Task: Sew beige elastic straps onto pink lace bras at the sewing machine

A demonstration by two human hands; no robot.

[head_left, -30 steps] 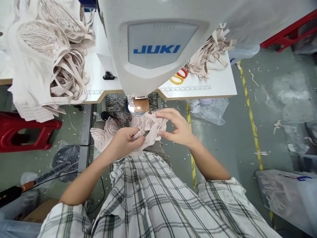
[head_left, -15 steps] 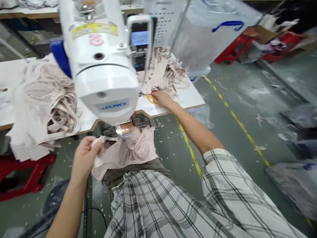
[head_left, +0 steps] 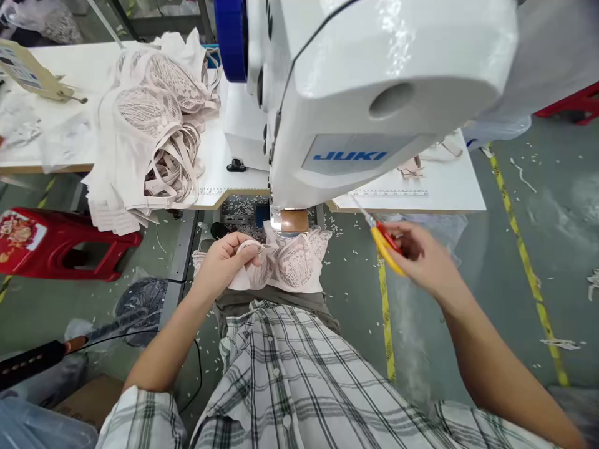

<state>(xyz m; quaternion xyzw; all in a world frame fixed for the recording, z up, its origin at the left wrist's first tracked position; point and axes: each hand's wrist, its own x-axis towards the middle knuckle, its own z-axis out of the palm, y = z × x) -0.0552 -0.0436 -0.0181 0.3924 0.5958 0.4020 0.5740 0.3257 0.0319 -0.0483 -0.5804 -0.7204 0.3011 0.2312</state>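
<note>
My right hand (head_left: pixel 418 255) grips scissors (head_left: pixel 387 243) with red and yellow handles, off to the right of the sewing machine, blades pointing up and left. My left hand (head_left: pixel 229 259) pinches the strap end of a pale pink lace bra (head_left: pixel 297 265). The bra lies across my lap, its upper edge at the round metal end of the white sewing machine (head_left: pixel 355 125). The machine head hides what lies behind it.
A pile of pale pink bras (head_left: pixel 150 118) hangs over the table edge (head_left: pixel 201 204) at the left. Below it stands a red stool (head_left: pixel 60 243). Pale strips (head_left: pixel 412 167) lie on the right tabletop.
My right hand has come back from the tabletop with the scissors, now off the table and nearer my body. My left hand still holds the bra. The view has shifted closer to the machine.
</note>
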